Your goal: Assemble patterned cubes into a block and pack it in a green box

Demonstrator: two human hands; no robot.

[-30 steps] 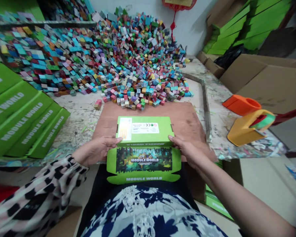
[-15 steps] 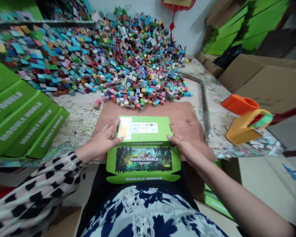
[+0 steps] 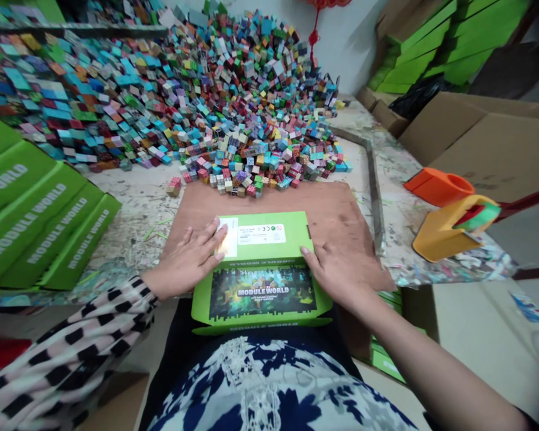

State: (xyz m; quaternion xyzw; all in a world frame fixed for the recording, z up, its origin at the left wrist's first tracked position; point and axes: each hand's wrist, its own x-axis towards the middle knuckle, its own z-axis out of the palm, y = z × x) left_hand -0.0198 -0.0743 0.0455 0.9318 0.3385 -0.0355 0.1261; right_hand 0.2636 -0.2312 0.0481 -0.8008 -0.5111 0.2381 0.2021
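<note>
A green cardboard box printed MODULE WORLD lies bottom up on a brown board, its lid folded out toward my body. On its left end is a white sticker, catching the light. My left hand lies open with spread fingers, their tips on the sticker and the box's left edge. My right hand grips the box's near right corner, thumb at the edge; its other fingers are partly hidden.
A heap of small colourful cubes covers the back of the table. Green boxes are stacked at left. To the right stand a yellow tape dispenser, an orange holder and a big brown carton.
My left hand has flattened, its fingers now lying over the sticker instead of pinching the box's edge. My right hand stays at the near right corner. The lid has tilted slightly.
</note>
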